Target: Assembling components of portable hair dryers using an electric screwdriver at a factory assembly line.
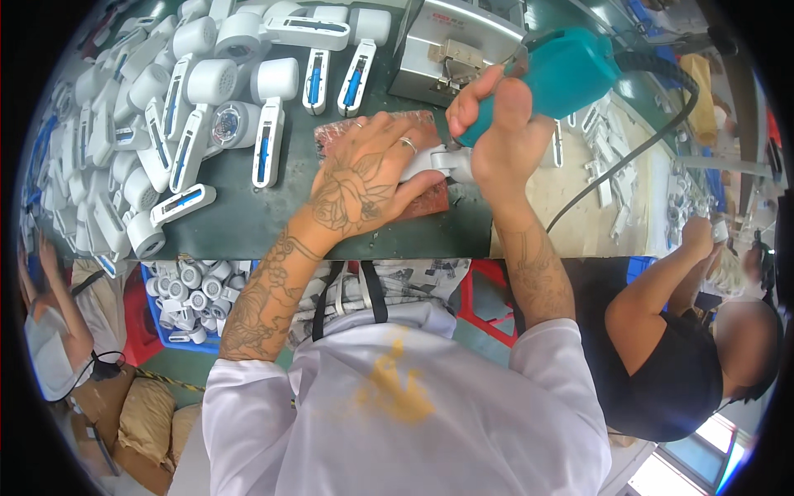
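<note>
- Head view: the left hand point(364, 174) is lying palm down at centre, fingers bent, thumb and forefinger closing along the sides of a white device point(423, 162).
- At the middle of the frame, the white device is resting partly hidden under that hand; its long axis is running roughly left to right, its jointed, rounded end pointing right.
- Right of centre, the right hand point(509, 132) is curling closed around the lower part of a teal power tool point(571, 74).
- The tool's long axis is slanting from upper right to lower left, its lower end sitting close to the device's jointed end; whether they are touching cannot be told.
- At top centre, a metal machine point(409, 74) is bearing small red lettering.
- Across the upper left, a heap of white devices point(194, 83) is covering the dark green table point(397, 240), several showing blue strips in their handles.
- Beneath the left hand, a worn red board point(426, 202) is lying on the tabletop; a pale board point(538, 223) is spreading to the right.
- Below the table, a blue crate point(188, 345) is holding white parts, and a red stool point(488, 310) is standing further right.
- At the left edge one person point(62, 322) is showing; at the right, a dark-shirted co-worker point(678, 372) is sitting.
</note>
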A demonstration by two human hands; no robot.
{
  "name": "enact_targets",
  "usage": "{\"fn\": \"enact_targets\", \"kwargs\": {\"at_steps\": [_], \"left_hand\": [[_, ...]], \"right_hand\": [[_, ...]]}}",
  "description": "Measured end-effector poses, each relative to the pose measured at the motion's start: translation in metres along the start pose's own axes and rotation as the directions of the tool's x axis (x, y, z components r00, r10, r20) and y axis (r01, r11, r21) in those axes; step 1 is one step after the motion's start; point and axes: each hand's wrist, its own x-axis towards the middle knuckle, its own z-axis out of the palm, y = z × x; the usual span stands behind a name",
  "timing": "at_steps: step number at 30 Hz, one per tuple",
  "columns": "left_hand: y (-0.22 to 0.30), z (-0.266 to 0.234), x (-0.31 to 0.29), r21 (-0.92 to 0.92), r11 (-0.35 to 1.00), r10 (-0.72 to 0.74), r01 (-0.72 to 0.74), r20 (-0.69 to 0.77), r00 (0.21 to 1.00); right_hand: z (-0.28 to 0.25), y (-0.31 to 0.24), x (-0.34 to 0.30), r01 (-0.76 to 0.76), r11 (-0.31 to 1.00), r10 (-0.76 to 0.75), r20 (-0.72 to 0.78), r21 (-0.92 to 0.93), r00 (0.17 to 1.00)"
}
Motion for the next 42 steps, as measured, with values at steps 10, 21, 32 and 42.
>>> {"fn": "enact_targets", "kwargs": {"at_steps": [10,21,32,42], "left_hand": [[0.0,-0.001,0.0,-0.039,0.998,-0.038,0.039,0.034,0.999],[-0.003,0.004,-0.005,-0.064,0.998,0.004,-0.007,-0.046,0.999],[-0.003,0.01,-0.01,-0.039,0.999,-0.011,0.008,-0.072,0.997],[-0.003,0.003,0.0,-0.115,0.993,-0.004,-0.001,-0.045,0.999]], "right_hand": [[0.0,-0.007,0.009,-0.028,1.0,0.028,-0.053,-0.005,0.998],[0.006,0.015,0.067,0.233,0.959,-0.245,-0.06,-0.165,0.968],[0.003,-0.031,0.011,-0.033,0.998,0.041,-0.176,0.046,0.983],[-0.008,-0.023,-0.017,-0.017,0.999,0.016,-0.037,-0.034,0.999]]}}
